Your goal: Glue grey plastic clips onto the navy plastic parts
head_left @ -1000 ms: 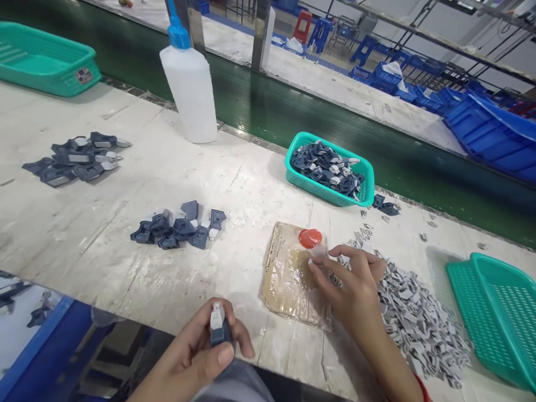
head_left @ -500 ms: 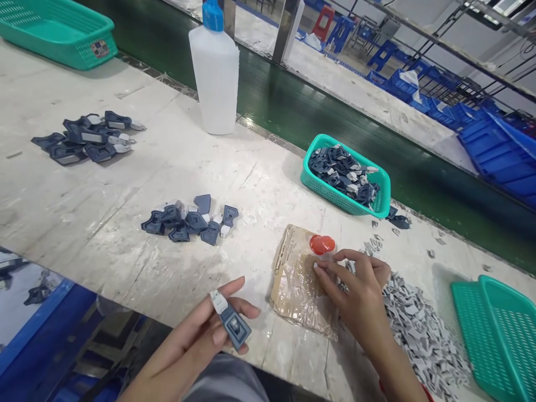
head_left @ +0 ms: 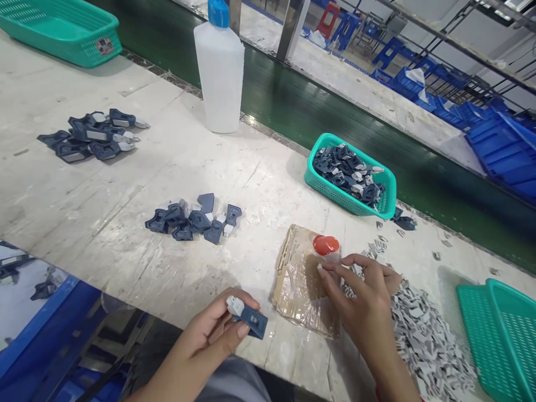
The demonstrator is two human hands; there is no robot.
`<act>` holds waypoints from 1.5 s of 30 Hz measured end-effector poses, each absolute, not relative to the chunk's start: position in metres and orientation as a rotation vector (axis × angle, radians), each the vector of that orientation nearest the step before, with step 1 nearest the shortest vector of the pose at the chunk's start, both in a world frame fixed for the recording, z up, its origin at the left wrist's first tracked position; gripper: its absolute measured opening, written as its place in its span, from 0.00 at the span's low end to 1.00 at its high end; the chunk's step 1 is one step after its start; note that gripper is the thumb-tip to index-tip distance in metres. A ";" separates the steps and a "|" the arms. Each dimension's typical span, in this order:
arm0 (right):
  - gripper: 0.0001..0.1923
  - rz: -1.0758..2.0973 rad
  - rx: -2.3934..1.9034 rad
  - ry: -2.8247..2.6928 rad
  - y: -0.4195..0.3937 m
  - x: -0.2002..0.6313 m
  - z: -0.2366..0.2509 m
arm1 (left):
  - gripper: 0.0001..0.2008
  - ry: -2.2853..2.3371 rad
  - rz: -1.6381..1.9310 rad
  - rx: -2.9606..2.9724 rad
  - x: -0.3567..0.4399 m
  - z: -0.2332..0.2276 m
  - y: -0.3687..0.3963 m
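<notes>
left hand (head_left: 213, 335) pinching a dark blue plastic part (head_left: 250, 319) with a white tip, held between thumb and fingers at the near table edge. right hand (head_left: 364, 296) resting on taped cardboard (head_left: 299, 279), fingertips curled beside a red cap (head_left: 325, 244), grip unclear. grey clips (head_left: 422, 329) heaped alongside. no legible writing.

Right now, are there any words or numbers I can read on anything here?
No text can be read.
Sticker on the green basket: marks too small and blurred to read.
White bottle: no label showing.
Dark blue part in the left hand: no writing visible.
</notes>
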State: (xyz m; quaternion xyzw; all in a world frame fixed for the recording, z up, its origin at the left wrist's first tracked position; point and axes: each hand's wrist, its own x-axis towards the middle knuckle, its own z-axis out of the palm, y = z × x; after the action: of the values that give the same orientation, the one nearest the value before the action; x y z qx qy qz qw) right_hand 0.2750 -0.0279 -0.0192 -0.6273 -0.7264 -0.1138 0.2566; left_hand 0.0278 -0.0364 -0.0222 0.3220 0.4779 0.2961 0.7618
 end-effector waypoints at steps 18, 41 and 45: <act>0.04 -0.471 -1.683 -1.976 -0.035 0.271 -0.013 | 0.06 0.909 0.747 0.687 0.031 -0.039 -0.041; 0.05 0.228 -1.673 -1.547 -0.084 0.175 -0.030 | 0.04 1.025 0.651 0.853 0.037 -0.024 -0.037; 0.05 0.127 -1.628 -1.701 -0.082 0.182 -0.033 | 0.04 1.015 0.666 0.849 0.037 -0.025 -0.038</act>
State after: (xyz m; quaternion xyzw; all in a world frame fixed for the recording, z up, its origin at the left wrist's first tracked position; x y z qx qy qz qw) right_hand 0.1822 -0.0815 -0.0329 -0.6379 -0.6669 0.0498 0.3819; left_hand 0.0371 -0.0375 -0.0250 0.3868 0.4624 0.3035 0.7379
